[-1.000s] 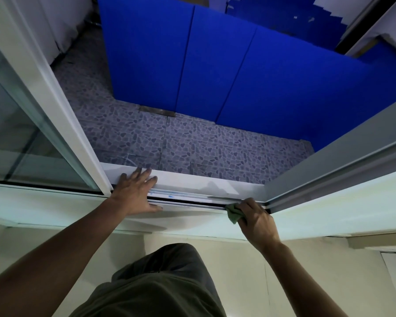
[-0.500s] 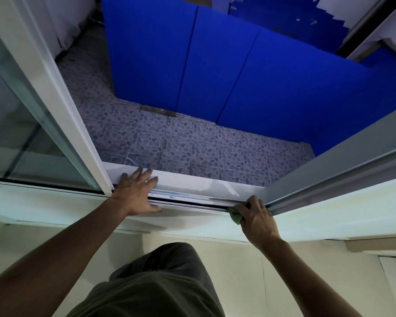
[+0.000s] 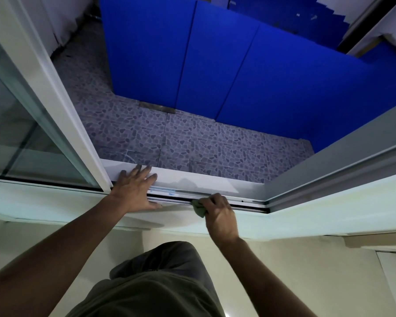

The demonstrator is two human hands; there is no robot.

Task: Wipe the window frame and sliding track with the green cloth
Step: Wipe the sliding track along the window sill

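Sliding our right hand (image 3: 218, 213) leftward, fingers clenched on the green cloth (image 3: 198, 208), we work back along the track (image 3: 245, 203) — left hand (image 3: 135, 191) stays flat, fingers spread — so wiping continues.

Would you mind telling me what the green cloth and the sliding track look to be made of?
The green cloth looks like soft woven or microfibre fabric: it bunches in folds inside the right hand. The sliding track looks like white-painted metal, probably aluminium, judging by its thin straight rails and dull sheen.
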